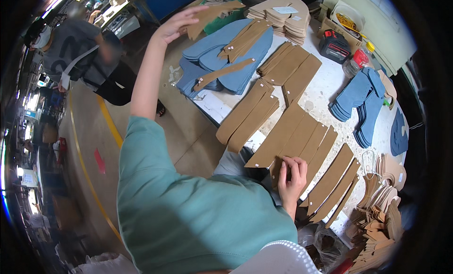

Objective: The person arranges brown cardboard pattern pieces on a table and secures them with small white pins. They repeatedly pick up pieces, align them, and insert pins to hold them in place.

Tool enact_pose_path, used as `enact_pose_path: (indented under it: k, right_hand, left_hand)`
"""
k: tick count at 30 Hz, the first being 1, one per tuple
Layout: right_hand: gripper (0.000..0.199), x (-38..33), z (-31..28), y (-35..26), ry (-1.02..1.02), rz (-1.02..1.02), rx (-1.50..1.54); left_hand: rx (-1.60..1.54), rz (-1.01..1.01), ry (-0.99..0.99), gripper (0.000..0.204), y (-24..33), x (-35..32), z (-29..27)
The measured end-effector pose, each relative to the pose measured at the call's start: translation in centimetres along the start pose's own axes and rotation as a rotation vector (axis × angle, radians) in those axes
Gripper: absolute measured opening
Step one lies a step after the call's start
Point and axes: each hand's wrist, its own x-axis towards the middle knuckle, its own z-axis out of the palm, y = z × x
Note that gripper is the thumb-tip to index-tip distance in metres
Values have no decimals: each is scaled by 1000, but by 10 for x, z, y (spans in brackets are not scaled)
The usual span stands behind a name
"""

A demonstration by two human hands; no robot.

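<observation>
My left hand [177, 26] is stretched out past the table's far left corner, fingers extended along a tilted brown cut piece [214, 15]. It seems to grip that piece by its near end; the thumb's hold is hard to see. Close to my body, my right hand [293, 177] has its fingers bent and closed at the edge of a brown panel [278, 142], one of several overlapping in a fan. White marks dot their edges. Narrower brown strips [332, 182] lie right of that hand, and more brown stacks [292, 69] lie beyond it.
Blue cut pieces [222, 50] are piled far left under brown strips; more blue stacks [365, 104] lie right. Beige pieces [283, 14], a black-red battery pack [334, 46] and a bottle [359, 59] stand at the back. Scraps [377, 231] heap near right. A person [85, 52] stands left.
</observation>
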Motion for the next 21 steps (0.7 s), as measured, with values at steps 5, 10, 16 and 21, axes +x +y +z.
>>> enact_pose_path:
  k: [5,10,16,21]
  right_hand:
    - [13,2,0,0,-26,-14,-19]
    - [14,5,2,-1,-97,-51,-19]
    - [14,4,4,-1,-88,-58,-17]
    - [16,2,3,-1,-32,-51,-25]
  left_hand:
    - [73,-366,-81,49,-38,-31,1]
    - [487,-529,86,35,-15,-64,14]
    - [875,-407,205,27,26,-75,39]
    - [863,-284,119,19,45,-67,67]
